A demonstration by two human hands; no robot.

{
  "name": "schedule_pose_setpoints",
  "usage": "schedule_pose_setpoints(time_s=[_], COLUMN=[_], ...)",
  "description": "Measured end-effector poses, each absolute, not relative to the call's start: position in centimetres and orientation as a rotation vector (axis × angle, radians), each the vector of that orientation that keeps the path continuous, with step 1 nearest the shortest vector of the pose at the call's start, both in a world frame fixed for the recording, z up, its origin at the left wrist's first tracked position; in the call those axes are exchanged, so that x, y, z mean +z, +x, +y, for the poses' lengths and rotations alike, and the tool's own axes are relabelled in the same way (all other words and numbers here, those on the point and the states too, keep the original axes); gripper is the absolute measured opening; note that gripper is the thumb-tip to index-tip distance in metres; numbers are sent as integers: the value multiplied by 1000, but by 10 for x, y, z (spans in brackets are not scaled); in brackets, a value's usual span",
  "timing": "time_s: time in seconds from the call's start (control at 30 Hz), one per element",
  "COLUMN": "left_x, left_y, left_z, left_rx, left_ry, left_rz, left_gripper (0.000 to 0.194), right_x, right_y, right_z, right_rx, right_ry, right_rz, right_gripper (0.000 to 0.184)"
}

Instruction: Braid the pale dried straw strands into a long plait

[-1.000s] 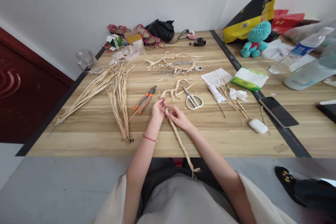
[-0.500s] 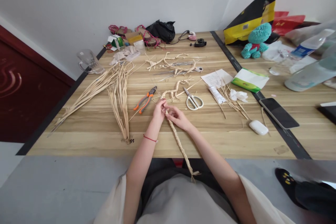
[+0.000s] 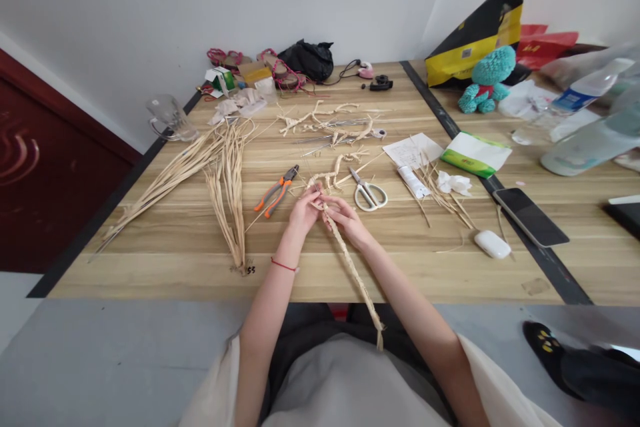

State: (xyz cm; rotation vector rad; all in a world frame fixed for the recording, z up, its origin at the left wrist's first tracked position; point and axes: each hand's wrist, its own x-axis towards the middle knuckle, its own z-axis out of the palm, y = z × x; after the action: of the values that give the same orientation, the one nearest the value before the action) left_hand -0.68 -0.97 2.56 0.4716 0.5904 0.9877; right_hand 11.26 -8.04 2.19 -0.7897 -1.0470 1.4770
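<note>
Straw-coloured rod, slender, straight and knobbly, its far end pinched by left hand and right hand.

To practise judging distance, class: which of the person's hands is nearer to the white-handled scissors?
Right. The right hand is just left of the scissors and closer to the person; the left hand is farther left, beyond the right one.

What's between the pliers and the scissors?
In the head view: a bent straw piece, a loose straw beside it, and, nearer the person, the left hand and right hand.
</note>
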Motion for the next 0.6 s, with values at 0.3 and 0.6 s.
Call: schedule_pose_setpoints(time_s=[0.3,0.6], left_x=[42,35], left_y=[-9,-4], left_z=[-18,-16], left_rx=[934,982], left_ry=[617,717], left_rz=[524,608], left_gripper=[45,39], right_x=[21,16], right_y=[115,115], right_z=[-78,-76], right_rx=[1406,1421], right_ry=[-814,-800], right_rz=[-1012,-991], right_gripper=[40,36])
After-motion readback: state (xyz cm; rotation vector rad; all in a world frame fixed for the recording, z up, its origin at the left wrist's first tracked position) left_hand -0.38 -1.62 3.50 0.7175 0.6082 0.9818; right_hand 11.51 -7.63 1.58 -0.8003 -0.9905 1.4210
